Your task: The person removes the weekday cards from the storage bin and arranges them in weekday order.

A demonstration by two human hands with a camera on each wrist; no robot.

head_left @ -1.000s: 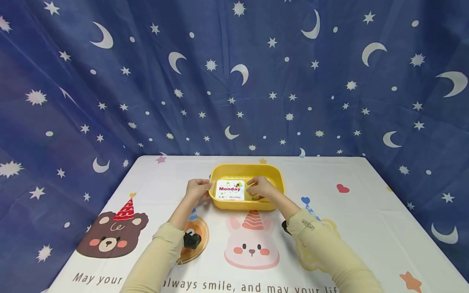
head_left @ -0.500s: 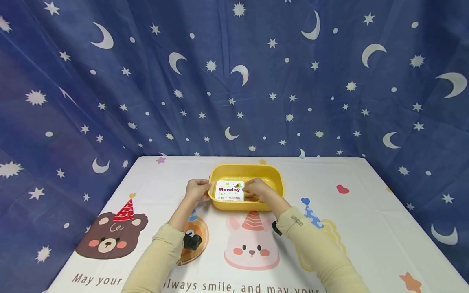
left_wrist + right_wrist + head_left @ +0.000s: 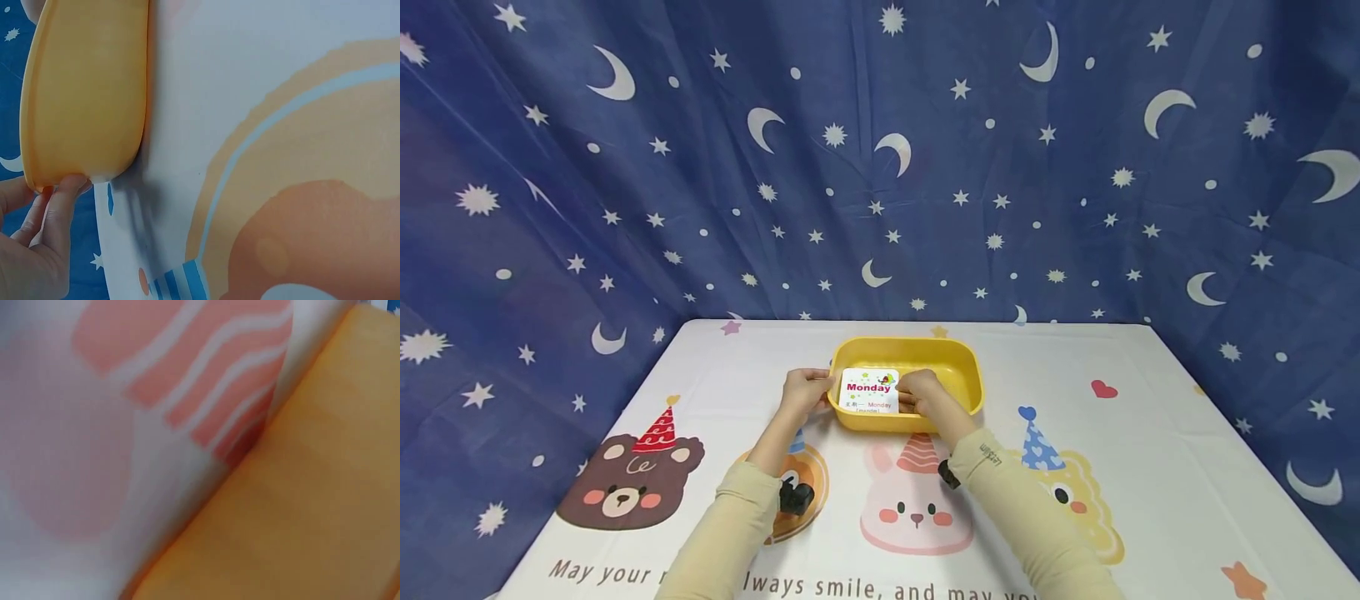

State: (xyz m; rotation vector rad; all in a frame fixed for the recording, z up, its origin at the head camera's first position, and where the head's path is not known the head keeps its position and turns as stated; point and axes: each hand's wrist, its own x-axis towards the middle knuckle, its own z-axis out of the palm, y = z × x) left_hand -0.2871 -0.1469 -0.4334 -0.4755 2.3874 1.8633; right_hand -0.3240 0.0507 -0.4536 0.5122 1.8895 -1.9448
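A yellow plastic basin (image 3: pixel 887 423) stands near the middle of the table. Inside it, at the left, lies a white card (image 3: pixel 867 392) printed "Monday" in red. My left hand (image 3: pixel 805 390) grips the basin's left end, thumb and fingers at the rim; in the left wrist view, the left hand (image 3: pixel 37 244) pinches the rim of the basin (image 3: pixel 87 94) from outside. My right hand (image 3: pixel 927 395) reaches into the basin with curled fingers at the card's right edge. The right wrist view has only the basin's side (image 3: pixel 281 487) and the tablecloth, not the hand.
A white tablecloth (image 3: pixel 1165 467) with printed cartoon animals, a heart and lettering covers the table. A dark blue curtain (image 3: pixel 880 150) with moons and stars hangs behind and at both sides.
My right hand has shifted left inside the basin, from a little apart from the card to its right edge, and the forearm swung left. The left hand stays on the rim.
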